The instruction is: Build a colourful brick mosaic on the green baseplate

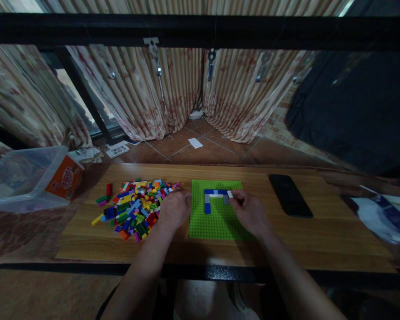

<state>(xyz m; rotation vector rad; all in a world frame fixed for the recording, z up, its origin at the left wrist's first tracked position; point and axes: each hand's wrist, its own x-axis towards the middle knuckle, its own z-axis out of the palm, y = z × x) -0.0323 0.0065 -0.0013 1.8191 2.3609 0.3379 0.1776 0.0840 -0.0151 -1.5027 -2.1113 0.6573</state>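
Note:
A green baseplate (216, 229) lies on the wooden table, with blue, white and grey bricks (207, 208) fixed on it in an angled outline. My right hand (250, 212) is over the plate's right part, thumb and fingertips closed on a small white brick (230, 194) at the right end of the blue row. My left hand (175, 208) rests between the plate and a heap of mixed coloured bricks (133, 209), at the heap's right edge. Its fingers are curled in, and anything inside them is hidden.
A black phone (290, 195) lies on the table (340, 231) to the right. Left of the table stands a clear plastic tub (30, 178) with an orange label. White paper or plastic (376, 218) sits beyond the right end. Curtains (173, 98) hang behind, above a tiled floor.

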